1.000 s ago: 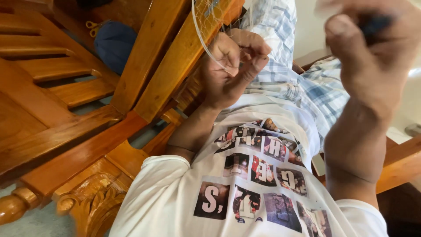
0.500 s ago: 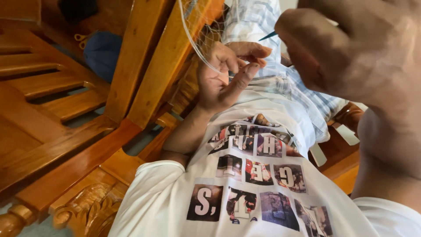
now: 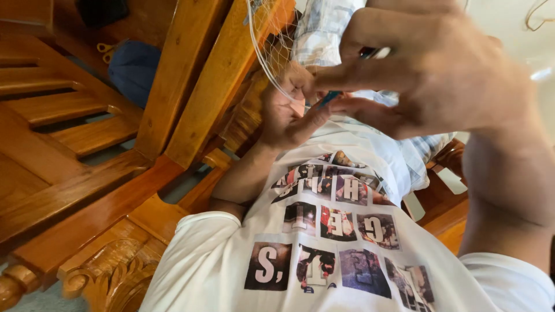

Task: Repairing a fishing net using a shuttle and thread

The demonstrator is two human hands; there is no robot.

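The person sits on a carved, varnished wooden seat (image 3: 104,190) whose slatted parts and arm rails fill the left, with a blue cloth bundle (image 3: 134,68) lying beyond the slats and pale checked fabric (image 3: 329,29) over the lap. The left hand (image 3: 286,112), fingers curled, pinches pale netting (image 3: 272,46) that hangs beside a slanting rail (image 3: 228,75). The right hand (image 3: 428,69), very near the camera, has its fingers closed on a thin blue tool (image 3: 329,98) whose tip meets the left fingers, so little free room lies between hands, rail and chest.
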